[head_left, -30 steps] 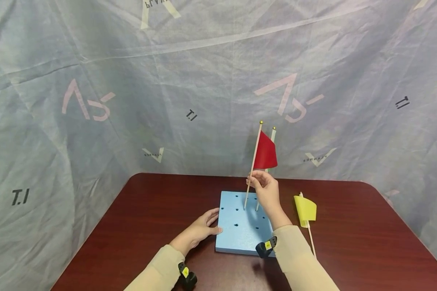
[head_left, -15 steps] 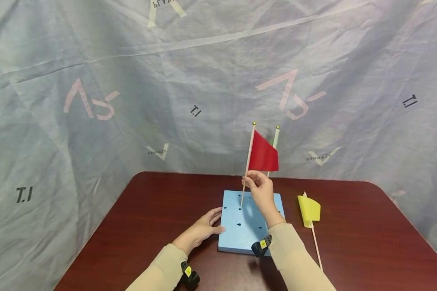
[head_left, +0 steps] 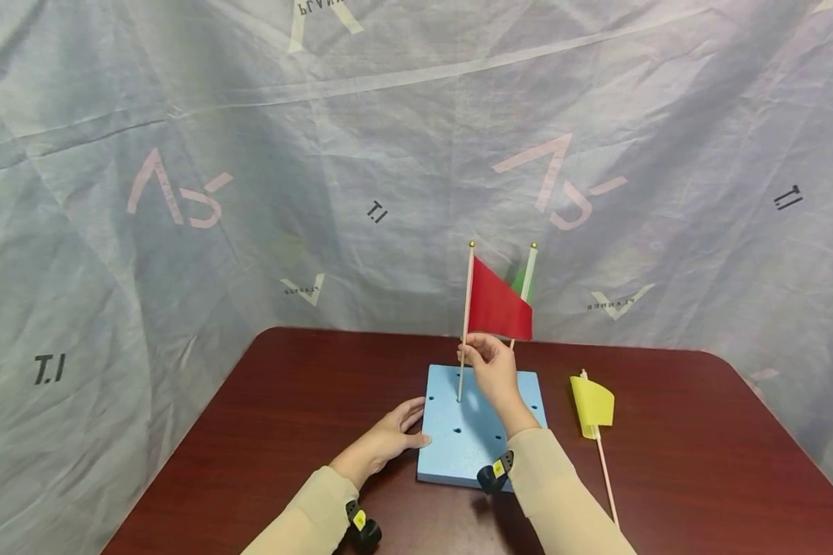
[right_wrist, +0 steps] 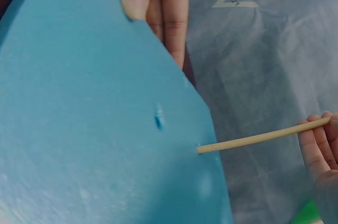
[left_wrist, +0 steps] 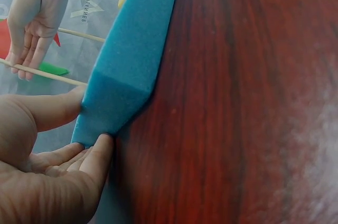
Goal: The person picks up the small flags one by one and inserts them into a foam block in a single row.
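While right hand (head_left: 496, 378) pinches red flag (head_left: 497, 308) by its pole (head_left: 467, 304), foot at a hole (head_left: 459, 401) toward blue board (head_left: 450, 459)'s back-left corner, brace left edge with spread left hand (head_left: 389, 435), pressing straight down.

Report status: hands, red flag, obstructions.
Left hand grips blue board. Right hand pinches red flag near-upright, stick meeting board. Nothing visibly blocking; yellow flag lies aside.

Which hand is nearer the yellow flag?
Right. The right hand, pinching the red flag's stick, is left of the yellow flag; the left hand, holding the board, is farther left.
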The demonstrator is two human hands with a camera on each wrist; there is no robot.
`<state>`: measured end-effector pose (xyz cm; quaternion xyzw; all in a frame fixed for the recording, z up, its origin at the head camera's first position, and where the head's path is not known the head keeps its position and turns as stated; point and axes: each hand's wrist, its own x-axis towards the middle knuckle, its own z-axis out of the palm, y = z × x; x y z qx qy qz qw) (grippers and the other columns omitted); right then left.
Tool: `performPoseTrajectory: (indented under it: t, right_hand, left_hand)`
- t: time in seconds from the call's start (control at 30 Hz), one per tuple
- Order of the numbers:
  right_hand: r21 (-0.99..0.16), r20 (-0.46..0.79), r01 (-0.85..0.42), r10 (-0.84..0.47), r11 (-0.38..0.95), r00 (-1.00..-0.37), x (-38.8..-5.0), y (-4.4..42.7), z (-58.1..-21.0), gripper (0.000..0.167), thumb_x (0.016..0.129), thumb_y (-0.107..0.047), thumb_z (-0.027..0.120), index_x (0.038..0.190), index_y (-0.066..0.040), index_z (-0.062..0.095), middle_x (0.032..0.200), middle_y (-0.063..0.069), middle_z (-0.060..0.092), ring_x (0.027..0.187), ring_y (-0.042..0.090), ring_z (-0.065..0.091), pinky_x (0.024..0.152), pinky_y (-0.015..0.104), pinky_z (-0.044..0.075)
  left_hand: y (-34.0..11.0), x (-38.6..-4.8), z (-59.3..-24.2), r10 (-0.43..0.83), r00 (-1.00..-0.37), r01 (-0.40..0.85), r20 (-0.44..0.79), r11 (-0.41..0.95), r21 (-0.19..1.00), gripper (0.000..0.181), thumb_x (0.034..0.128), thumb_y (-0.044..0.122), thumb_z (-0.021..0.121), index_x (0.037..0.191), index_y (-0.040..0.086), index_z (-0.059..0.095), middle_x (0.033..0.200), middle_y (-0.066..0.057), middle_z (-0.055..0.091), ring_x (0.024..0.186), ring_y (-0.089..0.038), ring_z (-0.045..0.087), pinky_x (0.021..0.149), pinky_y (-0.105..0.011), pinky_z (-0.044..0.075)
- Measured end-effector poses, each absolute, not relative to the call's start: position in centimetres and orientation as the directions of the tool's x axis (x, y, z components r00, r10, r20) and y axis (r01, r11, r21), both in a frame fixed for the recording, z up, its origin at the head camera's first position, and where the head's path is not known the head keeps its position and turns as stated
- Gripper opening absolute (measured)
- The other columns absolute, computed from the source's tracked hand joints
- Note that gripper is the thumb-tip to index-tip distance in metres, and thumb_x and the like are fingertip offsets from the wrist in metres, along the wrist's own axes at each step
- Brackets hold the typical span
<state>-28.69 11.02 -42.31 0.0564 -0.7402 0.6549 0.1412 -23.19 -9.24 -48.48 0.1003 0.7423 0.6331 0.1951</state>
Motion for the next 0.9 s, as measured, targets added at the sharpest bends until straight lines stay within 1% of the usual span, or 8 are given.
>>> performPoseTrajectory:
  t: [0.07,0.17,0.33,0.43,0.6,0.73,0.9]
  right_hand:
    - [-0.955,0.275,-0.259,0.107,0.144,-0.955,-28.6,11.0,-42.6,0.014,0.091,-0.007,0.066,0.104,0.0,0.068,0.101,0.021,0.07,0.087,0.025,0.071,0.083,0.034,0.057]
    - [-0.96,0.264,-0.25,0.11,0.129,-0.958,-28.5,11.0,-42.9,0.015,0.091,-0.007,0.066,0.104,0.0,0.068,0.102,0.022,0.07,0.088,0.028,0.071,0.084,0.038,0.057]
    - [-0.963,0.259,-0.247,0.117,0.11,-0.959,-28.4,11.0,-43.1,0.014,0.092,-0.005,0.065,0.105,0.001,0.067,0.102,0.023,0.069,0.091,0.033,0.069,0.082,0.034,0.057]
    - [-0.959,0.263,-0.245,0.123,0.144,-0.957,-28.4,10.8,-43.0,0.014,0.092,-0.005,0.064,0.104,0.0,0.067,0.101,0.023,0.069,0.088,0.031,0.07,0.081,0.032,0.057]
    - [-0.955,0.255,-0.222,0.163,0.195,-0.953,-28.8,10.4,-42.8,0.013,0.092,-0.005,0.065,0.104,-0.001,0.068,0.1,0.022,0.07,0.084,0.027,0.071,0.078,0.031,0.058]
    - [-0.958,0.246,-0.209,0.19,0.197,-0.95,-28.8,10.2,-42.6,0.012,0.091,-0.004,0.065,0.103,-0.002,0.067,0.099,0.019,0.07,0.084,0.028,0.071,0.079,0.033,0.058]
    - [-0.955,0.241,-0.199,0.185,0.22,-0.953,-28.5,10.1,-42.4,0.014,0.092,-0.005,0.065,0.106,-0.002,0.066,0.101,0.018,0.07,0.087,0.029,0.071,0.082,0.038,0.057]
  left_hand:
    - [-9.2,-23.1,-48.4,0.397,-0.903,-0.099,-0.162,0.175,0.98,0.075,0.0888,0.003,0.068,0.152,0.004,0.027,0.156,-0.022,0.029,0.146,-0.037,0.024,0.109,-0.049,0.037]
    - [-9.1,-22.8,-48.4,0.4,-0.902,-0.102,-0.164,0.171,0.98,0.075,0.0888,0.002,0.068,0.152,0.004,0.027,0.156,-0.022,0.029,0.146,-0.036,0.024,0.109,-0.049,0.037]
    - [-9.1,-22.4,-48.3,0.406,-0.899,-0.1,-0.163,0.173,0.98,0.075,0.0888,0.003,0.068,0.152,0.004,0.026,0.156,-0.022,0.028,0.146,-0.036,0.023,0.11,-0.05,0.036]
    - [-9.1,-22.4,-48.2,0.403,-0.9,-0.105,-0.165,0.169,0.98,0.075,0.0888,0.003,0.068,0.152,0.004,0.026,0.156,-0.021,0.028,0.146,-0.036,0.023,0.111,-0.05,0.034]
    - [-9.1,-22.5,-48.1,0.409,-0.899,-0.098,-0.16,0.167,0.981,0.075,0.0888,0.002,0.068,0.152,0.004,0.026,0.156,-0.022,0.028,0.146,-0.037,0.023,0.11,-0.049,0.036]
    - [-9.1,-22.6,-48.2,0.412,-0.897,-0.101,-0.162,0.166,0.981,0.075,0.0889,0.002,0.068,0.152,0.004,0.026,0.156,-0.022,0.027,0.146,-0.037,0.023,0.109,-0.047,0.038]
    - [-9.2,-22.6,-48.2,0.404,-0.899,-0.103,-0.167,0.175,0.979,0.075,0.0887,0.003,0.068,0.152,0.004,0.027,0.156,-0.022,0.029,0.146,-0.036,0.024,0.109,-0.047,0.037]
